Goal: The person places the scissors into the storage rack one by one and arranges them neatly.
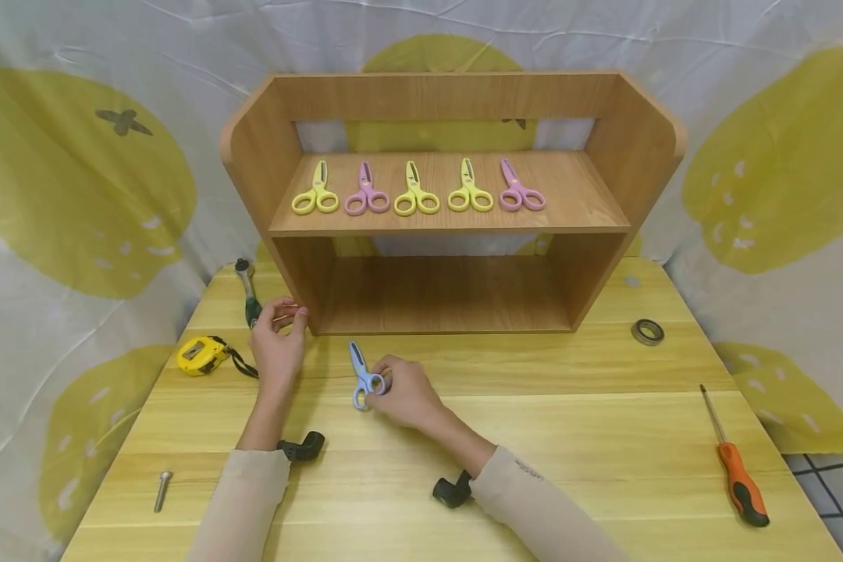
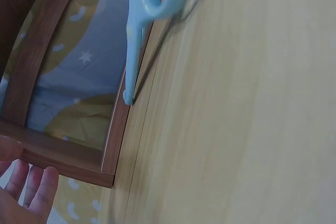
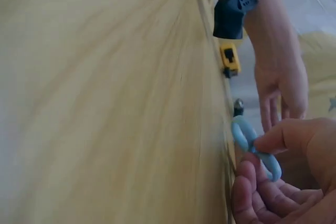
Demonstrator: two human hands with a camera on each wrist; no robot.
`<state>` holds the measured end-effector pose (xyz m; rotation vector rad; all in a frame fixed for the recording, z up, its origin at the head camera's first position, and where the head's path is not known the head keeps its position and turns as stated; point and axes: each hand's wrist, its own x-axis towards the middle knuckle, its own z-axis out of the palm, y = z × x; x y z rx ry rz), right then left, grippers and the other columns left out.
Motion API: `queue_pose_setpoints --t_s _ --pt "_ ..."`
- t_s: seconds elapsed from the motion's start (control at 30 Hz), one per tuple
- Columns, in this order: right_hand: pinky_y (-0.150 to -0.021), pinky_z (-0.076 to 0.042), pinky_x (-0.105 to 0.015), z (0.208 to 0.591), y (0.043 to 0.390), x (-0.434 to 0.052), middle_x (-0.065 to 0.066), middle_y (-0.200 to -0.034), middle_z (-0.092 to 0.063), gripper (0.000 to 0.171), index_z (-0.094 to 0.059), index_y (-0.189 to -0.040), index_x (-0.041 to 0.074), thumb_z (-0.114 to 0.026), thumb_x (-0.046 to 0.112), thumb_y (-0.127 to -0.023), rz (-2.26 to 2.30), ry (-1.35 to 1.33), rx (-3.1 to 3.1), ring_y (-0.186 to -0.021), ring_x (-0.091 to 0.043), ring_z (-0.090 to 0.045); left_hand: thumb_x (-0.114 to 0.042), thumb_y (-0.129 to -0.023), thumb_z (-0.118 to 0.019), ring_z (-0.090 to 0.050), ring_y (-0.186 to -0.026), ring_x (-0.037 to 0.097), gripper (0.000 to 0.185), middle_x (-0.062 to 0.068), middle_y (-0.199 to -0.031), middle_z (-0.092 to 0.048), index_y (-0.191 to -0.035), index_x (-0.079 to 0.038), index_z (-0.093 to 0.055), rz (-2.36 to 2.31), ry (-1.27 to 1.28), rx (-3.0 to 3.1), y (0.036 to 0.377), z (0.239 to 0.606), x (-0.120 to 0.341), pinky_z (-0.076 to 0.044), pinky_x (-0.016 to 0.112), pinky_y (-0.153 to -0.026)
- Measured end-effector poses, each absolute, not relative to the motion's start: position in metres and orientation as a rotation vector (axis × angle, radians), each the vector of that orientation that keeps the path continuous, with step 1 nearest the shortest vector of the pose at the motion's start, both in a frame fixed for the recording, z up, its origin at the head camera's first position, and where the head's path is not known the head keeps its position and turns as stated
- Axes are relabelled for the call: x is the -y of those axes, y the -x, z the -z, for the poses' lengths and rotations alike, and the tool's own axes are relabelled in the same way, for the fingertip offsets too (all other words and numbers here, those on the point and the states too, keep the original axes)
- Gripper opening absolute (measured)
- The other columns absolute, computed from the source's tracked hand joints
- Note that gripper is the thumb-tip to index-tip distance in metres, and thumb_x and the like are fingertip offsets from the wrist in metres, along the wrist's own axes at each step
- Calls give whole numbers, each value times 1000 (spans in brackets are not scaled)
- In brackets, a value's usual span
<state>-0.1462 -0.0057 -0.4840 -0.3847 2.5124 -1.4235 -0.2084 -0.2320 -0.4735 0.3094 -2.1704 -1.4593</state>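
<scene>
A pair of light blue scissors [image 1: 360,377] lies on the wooden table [image 1: 569,437] in front of the shelf unit, blades pointing away from me. My right hand [image 1: 383,387] pinches its handle loops; in the right wrist view the thumb and fingers [image 3: 273,140] close round the blue loops [image 3: 251,148]. My left hand [image 1: 279,334] hovers by the shelf's lower left corner, fingers loosely curled and holding nothing. In the left wrist view the blue scissors [image 2: 137,30] show at the top and my left fingers [image 2: 32,187] at the bottom left.
A wooden shelf unit [image 1: 449,226] holds several yellow and pink scissors [image 1: 416,195] on its upper board. A yellow tape measure [image 1: 198,355], a ratchet [image 1: 247,290] and a bolt [image 1: 162,489] lie left. A metal ring [image 1: 648,332] and an orange screwdriver [image 1: 734,468] lie right.
</scene>
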Motion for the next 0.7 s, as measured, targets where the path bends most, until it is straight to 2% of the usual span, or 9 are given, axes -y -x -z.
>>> queue_pose_setpoints --t_s 0.27,0.5,0.7 --pt "-62 -56 -24 474 141 -29 4 -81 -70 35 -69 -122 7 -76 14 -88 1580 405 -2430 -73 -9 -65 -24 -99 -71 -67 -98 10 24 6 -109 -69 -120 -14 -67 1470 -308 2180 208 475 234 -53 13 -69" --pt "-67 -56 -23 433 130 -66 -3 -89 -69 35 -66 -127 5 -72 12 -94 1634 500 -2433 -78 -13 -64 -24 -99 -70 -67 -98 11 24 6 -110 -70 -120 -14 -67 1467 -300 2175 209 476 235 -53 13 -69" --pt "-75 -58 -26 395 121 -99 -3 -93 -70 36 -65 -129 10 -74 11 -94 1660 565 -2499 -82 -15 -66 -23 -99 -71 -68 -96 9 23 7 -108 -70 -119 -14 -68 1458 -304 2167 210 477 234 -53 13 -69"
